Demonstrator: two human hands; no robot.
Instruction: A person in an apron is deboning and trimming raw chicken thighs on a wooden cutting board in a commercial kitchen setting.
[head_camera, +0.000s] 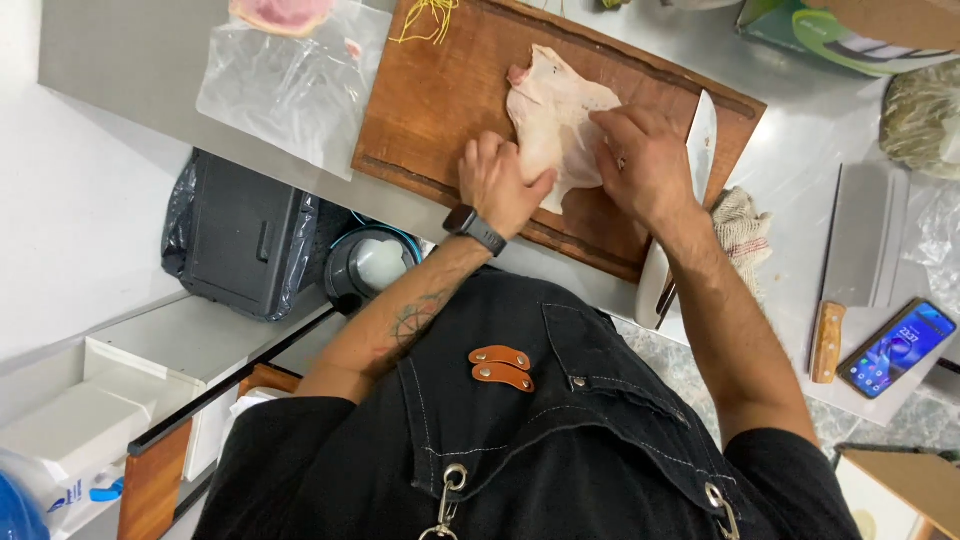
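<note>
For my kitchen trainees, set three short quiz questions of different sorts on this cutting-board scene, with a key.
1. True or false: both hands rest on the raw poultry on the wooden board.
2. Multiple choice: where does the knife lie? A) in the right hand B) on the board's edge beside the right hand C) inside the plastic bag
3. Fill in: the cleaver lies on the counter next to a ____.

Key
1. True: the left hand and right hand both press on it.
2. B
3. phone
</note>
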